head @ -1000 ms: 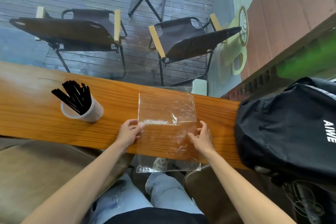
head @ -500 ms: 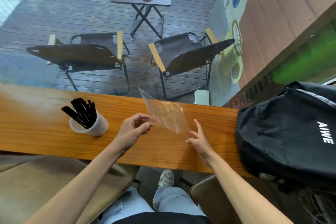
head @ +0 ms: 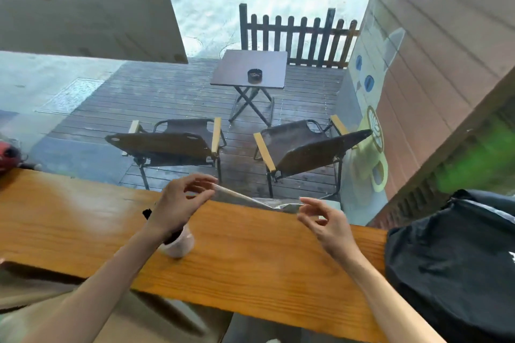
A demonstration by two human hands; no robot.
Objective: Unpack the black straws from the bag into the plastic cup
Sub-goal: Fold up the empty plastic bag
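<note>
Clear crinkly film: the empty bag (head: 250,199) is stretched edge-on between both hands above the counter (head: 250,253). Left hand (head: 178,203) pinches one end between thumb and fingertips; right hand (head: 326,220) pinches the other end, remaining fingers loosely curled. Plastic cup (head: 178,245) stands on the counter right behind the left wrist, mostly hidden, black straws (head: 147,213) poking out beside the forearm. Judgement: unpacking looks done; to fold or set the bag aside well, keep it taut and steer the left arm clear of the cup. Counter is glossy grained wood; soft black backpack (head: 451,259) at right.
</note>
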